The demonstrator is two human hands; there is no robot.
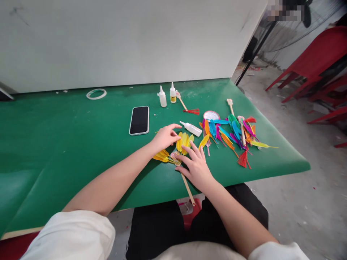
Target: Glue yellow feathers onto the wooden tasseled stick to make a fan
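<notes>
A feather fan with a thin wooden handle [187, 188] lies near the table's front edge, its yellow feathers [183, 141] spread upward and to the left. My right hand [199, 169] rests over its base, with thumb and index finger on either side of the handle's top and the other fingers spread across the feathers. On the upper left of the fan, my left hand [165, 139] has its index finger stretched out and its thumb touching the feathers; some of its fingers are hidden. A white glue bottle [192, 129] lies on its side just beyond the fan.
Loose coloured feathers [234, 131] are heaped to the right, with a red tassel [243, 159] and a round white lid [211, 115]. Two glue bottles [162, 98] stand behind, near a tasselled stick [182, 101]. A phone [139, 120] and tape roll [96, 94] lie left.
</notes>
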